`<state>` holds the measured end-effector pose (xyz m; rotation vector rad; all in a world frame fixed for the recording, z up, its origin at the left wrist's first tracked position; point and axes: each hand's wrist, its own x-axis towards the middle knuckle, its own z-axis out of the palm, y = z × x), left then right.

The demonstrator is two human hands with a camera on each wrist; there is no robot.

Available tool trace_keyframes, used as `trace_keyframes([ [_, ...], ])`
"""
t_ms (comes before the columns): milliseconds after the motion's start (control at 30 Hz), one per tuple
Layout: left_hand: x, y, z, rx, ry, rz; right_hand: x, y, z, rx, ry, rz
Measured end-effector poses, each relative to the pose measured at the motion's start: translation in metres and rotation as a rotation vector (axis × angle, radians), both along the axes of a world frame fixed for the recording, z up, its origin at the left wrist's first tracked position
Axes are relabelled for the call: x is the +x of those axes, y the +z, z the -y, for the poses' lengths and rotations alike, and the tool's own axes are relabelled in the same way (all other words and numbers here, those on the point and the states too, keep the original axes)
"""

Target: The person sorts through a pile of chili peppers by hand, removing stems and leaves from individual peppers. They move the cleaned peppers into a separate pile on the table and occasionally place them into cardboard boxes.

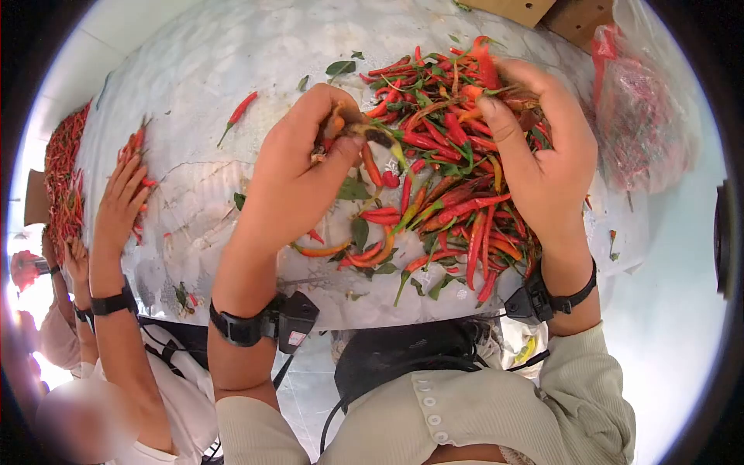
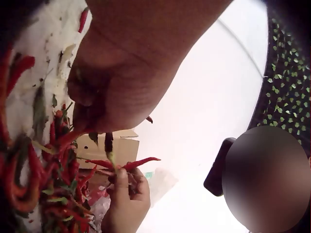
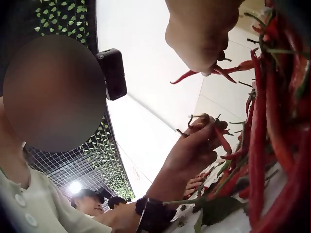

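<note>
My left hand (image 1: 291, 174) is over the left side of a pile of chili peppers (image 1: 465, 208), its fingers curled round several chili peppers. A yellowish one with a dark patch (image 1: 378, 138) sticks out past the thumb. In the right wrist view, stems (image 3: 190, 120) poke up between the left fingers. On the pile's far right side, my right hand (image 1: 554, 151) pinches red chili peppers between thumb and fingers. One red chili pepper (image 2: 143, 162) points out from this grip in the left wrist view. Green leaves (image 1: 353, 188) lie among the peppers.
A single red chili pepper (image 1: 237, 113) lies on the plastic-covered table (image 1: 194, 85). A clear and red plastic bag (image 1: 643, 116) stands at the right, near a cardboard box (image 1: 585, 22). On the left, another person's hand (image 1: 118, 203) rests on red chili peppers, near a long heap (image 1: 66, 174).
</note>
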<state>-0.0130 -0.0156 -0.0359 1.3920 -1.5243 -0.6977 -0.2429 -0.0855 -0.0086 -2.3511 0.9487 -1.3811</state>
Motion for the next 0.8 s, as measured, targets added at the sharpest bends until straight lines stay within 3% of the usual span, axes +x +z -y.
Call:
trace_keyframes([
  [100,-0.014,-0.007,0.005,-0.011,0.092,-0.06,-0.001,-0.001,0.001,0.035,-0.026,-0.034],
  [200,-0.018,0.0,0.005,0.121,0.079,0.194,-0.002,-0.006,0.005,-0.065,-0.029,-0.189],
  [300,-0.012,-0.013,0.008,-0.019,0.048,0.435,0.0,-0.006,0.003,0.003,0.009,-0.192],
  [400,-0.009,-0.012,0.006,-0.067,0.018,0.446,-0.001,-0.008,0.004,-0.062,-0.026,-0.208],
  [600,0.0,0.01,-0.002,0.012,0.074,0.153,-0.005,-0.008,0.006,0.096,-0.074,-0.241],
  [700,0.008,0.016,-0.004,-0.019,0.175,-0.02,-0.003,-0.011,0.003,-0.027,-0.051,-0.47],
  [800,0.013,0.019,-0.003,-0.053,0.206,-0.221,-0.003,-0.011,0.0,0.021,-0.025,-0.512],
])
